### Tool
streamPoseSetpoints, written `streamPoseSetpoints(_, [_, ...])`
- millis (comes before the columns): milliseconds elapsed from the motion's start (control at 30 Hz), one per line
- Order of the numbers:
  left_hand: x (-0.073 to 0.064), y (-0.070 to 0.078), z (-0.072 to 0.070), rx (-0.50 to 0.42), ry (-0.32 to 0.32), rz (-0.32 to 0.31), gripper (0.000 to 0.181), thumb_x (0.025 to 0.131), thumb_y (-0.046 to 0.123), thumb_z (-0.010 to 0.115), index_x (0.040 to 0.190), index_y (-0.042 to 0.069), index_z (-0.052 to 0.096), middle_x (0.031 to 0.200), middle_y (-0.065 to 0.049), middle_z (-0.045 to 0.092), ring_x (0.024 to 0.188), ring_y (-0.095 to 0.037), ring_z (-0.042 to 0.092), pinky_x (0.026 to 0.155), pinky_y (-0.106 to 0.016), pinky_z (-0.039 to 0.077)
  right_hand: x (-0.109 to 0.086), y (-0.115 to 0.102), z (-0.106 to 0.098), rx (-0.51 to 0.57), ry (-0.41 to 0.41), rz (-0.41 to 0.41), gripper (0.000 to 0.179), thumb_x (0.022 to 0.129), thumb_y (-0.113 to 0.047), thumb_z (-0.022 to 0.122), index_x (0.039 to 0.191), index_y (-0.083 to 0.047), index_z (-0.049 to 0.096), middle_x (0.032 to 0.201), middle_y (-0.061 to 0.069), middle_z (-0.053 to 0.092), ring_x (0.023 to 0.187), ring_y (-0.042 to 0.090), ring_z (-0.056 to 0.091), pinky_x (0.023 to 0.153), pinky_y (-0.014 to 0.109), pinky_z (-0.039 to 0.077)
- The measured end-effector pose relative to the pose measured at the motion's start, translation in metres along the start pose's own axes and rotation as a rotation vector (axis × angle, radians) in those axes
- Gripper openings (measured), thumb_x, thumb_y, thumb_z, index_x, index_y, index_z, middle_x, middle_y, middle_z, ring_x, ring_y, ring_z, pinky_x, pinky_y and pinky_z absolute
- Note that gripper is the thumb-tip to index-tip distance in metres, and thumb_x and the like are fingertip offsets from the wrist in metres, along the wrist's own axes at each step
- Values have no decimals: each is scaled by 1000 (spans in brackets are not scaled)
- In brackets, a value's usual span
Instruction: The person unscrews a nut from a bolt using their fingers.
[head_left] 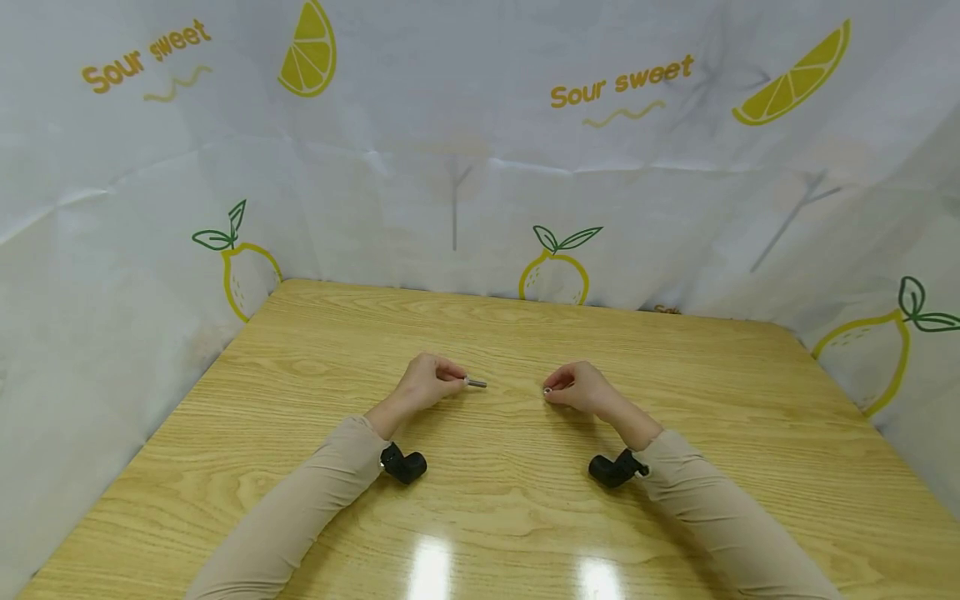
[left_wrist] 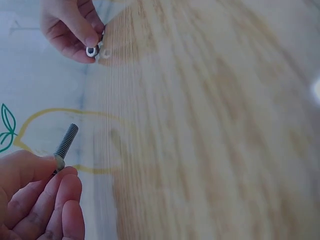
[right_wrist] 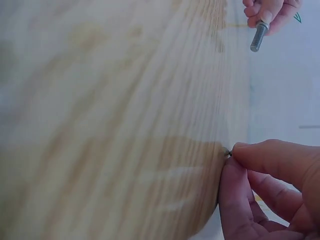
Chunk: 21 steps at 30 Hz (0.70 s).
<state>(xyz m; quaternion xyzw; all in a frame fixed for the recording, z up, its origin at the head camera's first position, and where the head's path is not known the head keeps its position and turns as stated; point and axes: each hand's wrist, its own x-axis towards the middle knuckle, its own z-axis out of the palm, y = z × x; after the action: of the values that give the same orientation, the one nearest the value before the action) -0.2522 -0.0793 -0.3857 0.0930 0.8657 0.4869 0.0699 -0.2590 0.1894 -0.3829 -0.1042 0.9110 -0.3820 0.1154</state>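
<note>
My left hand [head_left: 431, 382] pinches a metal bolt [head_left: 476, 383] by its head, between thumb and fingertips. In the left wrist view the threaded shank of the bolt [left_wrist: 66, 141] sticks out past the fingers, while its head is mostly covered. Across from it, my right hand [head_left: 583, 390] holds a small metal nut [head_left: 547, 391] between thumb and forefinger. The nut's hole shows in the left wrist view, where the nut [left_wrist: 91, 51] sits at the fingertips. A gap of bare table separates the bolt's tip from the nut. In the right wrist view the fingertips hide most of the nut.
A wood-grain table [head_left: 510, 517] lies under both hands. Behind it and at its sides hangs a white curtain [head_left: 405, 208] printed with lemons. Black wrist devices, one on the left sleeve [head_left: 405, 465] and one on the right sleeve [head_left: 611, 471], stick out inward over the table.
</note>
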Motion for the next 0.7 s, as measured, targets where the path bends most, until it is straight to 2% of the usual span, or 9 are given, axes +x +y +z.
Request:
streamPoseSetpoints(333, [1,-1,1,33,4,-15,16,84,10,68,97,1,72,91,-12,70,71,-11,58,57,-18,42,-1,-1,1,-72,21,-31,17,84,-9,68,96,3,69,84,13,67,69,10,55,61,23,45])
streamPoseSetpoints(700, [1,-1,2,63,3,-24,15,84,9,68,96,1,72,91,-12,70,74,-13,59,59,-18,41,-1,0,0,-62,15,-28,17,84,-10,68,97,2,68,86,13,66,73,13,57,62,24,46])
